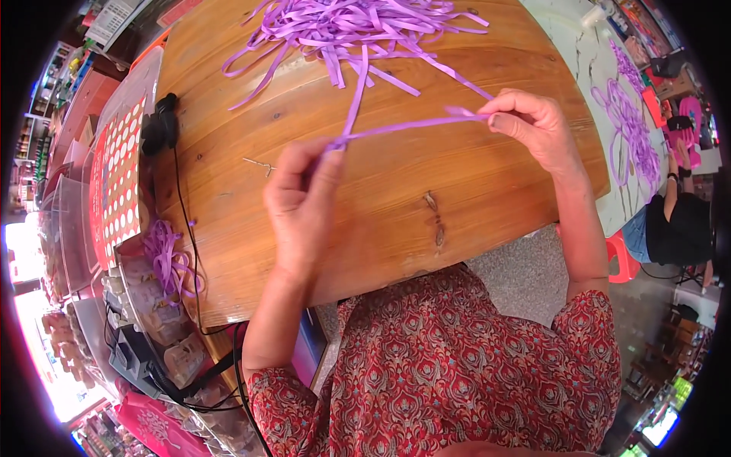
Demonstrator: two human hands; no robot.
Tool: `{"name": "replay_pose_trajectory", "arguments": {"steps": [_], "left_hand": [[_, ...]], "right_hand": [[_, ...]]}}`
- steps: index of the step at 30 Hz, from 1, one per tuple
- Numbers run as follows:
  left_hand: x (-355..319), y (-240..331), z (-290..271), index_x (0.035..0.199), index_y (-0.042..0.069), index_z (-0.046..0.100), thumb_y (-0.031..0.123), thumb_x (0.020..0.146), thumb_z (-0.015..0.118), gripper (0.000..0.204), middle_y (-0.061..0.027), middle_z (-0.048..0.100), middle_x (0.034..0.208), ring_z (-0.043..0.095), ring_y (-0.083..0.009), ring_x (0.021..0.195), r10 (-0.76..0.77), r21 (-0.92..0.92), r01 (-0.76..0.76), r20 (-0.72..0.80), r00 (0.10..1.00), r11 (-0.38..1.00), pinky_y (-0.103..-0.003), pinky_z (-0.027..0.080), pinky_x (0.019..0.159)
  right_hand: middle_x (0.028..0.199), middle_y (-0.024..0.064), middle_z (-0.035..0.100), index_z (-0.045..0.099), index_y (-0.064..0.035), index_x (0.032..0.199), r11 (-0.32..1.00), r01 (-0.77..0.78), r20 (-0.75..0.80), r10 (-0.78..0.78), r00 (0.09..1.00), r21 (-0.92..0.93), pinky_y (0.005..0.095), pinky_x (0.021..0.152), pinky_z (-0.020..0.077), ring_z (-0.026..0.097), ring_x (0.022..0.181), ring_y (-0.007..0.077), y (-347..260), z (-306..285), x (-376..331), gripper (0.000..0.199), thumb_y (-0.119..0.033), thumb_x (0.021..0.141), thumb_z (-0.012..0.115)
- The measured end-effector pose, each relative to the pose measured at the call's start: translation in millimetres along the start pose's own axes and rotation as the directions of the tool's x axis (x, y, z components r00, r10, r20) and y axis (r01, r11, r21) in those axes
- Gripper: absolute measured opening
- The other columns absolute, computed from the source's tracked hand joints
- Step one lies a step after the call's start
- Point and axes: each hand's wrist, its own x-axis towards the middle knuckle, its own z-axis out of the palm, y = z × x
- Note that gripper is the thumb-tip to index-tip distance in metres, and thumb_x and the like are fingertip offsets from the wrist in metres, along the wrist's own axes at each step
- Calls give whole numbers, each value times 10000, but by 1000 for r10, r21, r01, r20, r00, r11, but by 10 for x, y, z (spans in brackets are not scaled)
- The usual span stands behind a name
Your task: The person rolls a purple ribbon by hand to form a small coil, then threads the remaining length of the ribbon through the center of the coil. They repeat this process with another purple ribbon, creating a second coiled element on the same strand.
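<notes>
A narrow purple ribbon (pixel 415 125) stretches between my two hands above the wooden table (pixel 381 198). My left hand (pixel 303 190) is closed, pinching the ribbon between thumb and fingertips. From that pinch one length runs up toward the far pile of purple ribbons (pixel 343 30). My right hand (pixel 531 126), higher and to the right, pinches the ribbon's other part between thumb and forefinger. Another strand slants from the pile down to this right hand. A small twisted metal piece (pixel 261 164) lies on the wood left of my left hand.
A black cable (pixel 183 206) runs along the table's left edge from a black device (pixel 161 126). More purple ribbon (pixel 169 259) hangs beside a dotted red box (pixel 122 175). At right stands a white marbled table (pixel 590 72) with ribbon bundles (pixel 636 145), and a person in black (pixel 681 228).
</notes>
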Motion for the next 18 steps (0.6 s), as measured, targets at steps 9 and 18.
{"name": "replay_pose_trajectory", "arguments": {"steps": [9, 18], "left_hand": [[260, 11, -29, 1210, -7, 503, 36, 806, 628, 425, -207, 536, 1153, 515, -343, 1081, 520, 869, -406, 217, 826, 282, -409, 414, 919], [115, -67, 591, 1106, 30, 598, 126, 916, 568, 216, 2, 629, 934, 538, -63, 792, -374, -316, 623, 580, 724, 715, -197, 427, 701]], "right_hand": [[781, 27, 576, 670, -7, 928, 953, 157, -54, -176, 983, -258, 228, 614, 422, 536, 696, 115, 25, 113, -54, 136, -5, 793, 657], [767, 31, 553, 678, -29, 921, 550, 609, 90, -696, 712, -572, 299, 538, 395, 502, 621, 167, -189, 420, 72, 253, -11, 676, 739]]}}
